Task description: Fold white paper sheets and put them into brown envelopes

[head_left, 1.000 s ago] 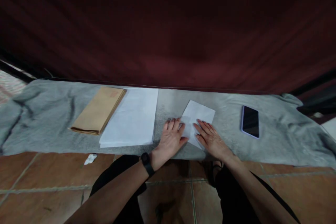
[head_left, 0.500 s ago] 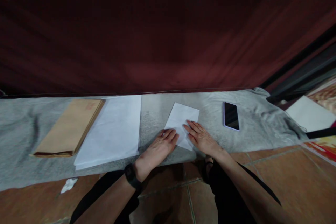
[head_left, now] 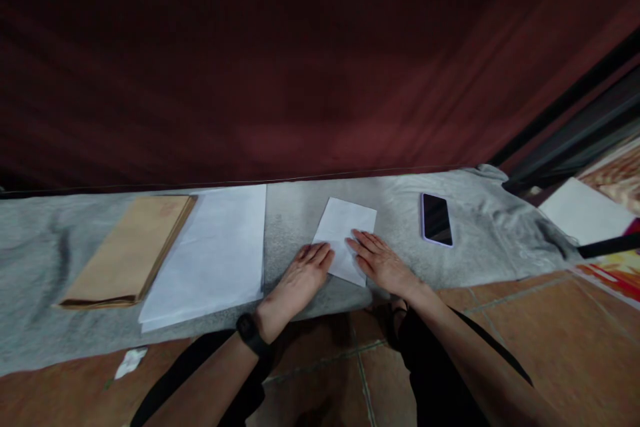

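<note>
A small folded sheet of white paper (head_left: 345, 223) lies slantwise on a grey cloth (head_left: 293, 213) in front of me. Pressed on its left edge is my left hand (head_left: 309, 272), palm down with its fingers stretched out and close together. My right hand (head_left: 383, 260) rests flat on the paper's right side, fingers slightly spread. Neither hand grips anything. Part of the sheet's near end is hidden under the hands.
To the left lie a stack of large white sheets (head_left: 215, 247) and brown paper envelopes (head_left: 127, 247). A phone (head_left: 437, 219) in a light purple case is on the right. Dark red fabric (head_left: 320, 80) rises behind the cloth. A white scrap (head_left: 131, 361) lies on the tiled floor.
My left hand has slid slightly left, toward the paper's edge. The right hand stays almost in place on the sheet. The view has tilted a little.
</note>
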Tool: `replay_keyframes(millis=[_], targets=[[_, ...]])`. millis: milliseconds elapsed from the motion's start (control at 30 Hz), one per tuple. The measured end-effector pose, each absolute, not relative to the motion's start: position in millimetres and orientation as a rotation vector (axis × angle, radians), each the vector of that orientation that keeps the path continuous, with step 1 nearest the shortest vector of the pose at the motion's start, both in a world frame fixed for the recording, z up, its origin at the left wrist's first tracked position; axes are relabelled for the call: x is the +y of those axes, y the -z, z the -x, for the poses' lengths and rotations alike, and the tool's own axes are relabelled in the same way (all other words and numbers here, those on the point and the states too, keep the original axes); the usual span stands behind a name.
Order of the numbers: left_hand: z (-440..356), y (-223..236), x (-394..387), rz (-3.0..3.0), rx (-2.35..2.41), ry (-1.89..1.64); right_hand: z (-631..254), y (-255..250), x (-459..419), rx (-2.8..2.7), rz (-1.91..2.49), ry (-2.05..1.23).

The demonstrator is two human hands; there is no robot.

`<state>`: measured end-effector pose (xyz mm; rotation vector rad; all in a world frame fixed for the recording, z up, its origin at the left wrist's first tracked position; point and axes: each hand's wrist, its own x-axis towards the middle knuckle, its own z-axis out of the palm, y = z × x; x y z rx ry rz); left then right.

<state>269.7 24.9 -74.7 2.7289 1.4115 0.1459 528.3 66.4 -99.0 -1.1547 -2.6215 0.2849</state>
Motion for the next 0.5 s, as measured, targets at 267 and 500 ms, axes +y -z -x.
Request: replay_keyframes(millis=[267, 500], targets=[[-288.5, 61.8, 9.5, -2.819, 1.485, -0.086, -539.6, 89.4, 73.6, -2.57, 1.076, -0.562], [-301.8, 54.4, 0.5, -2.775, 1.734, -0.075, -551.2, 75.7, 71.8, -2.55, 1.003, -0.802]])
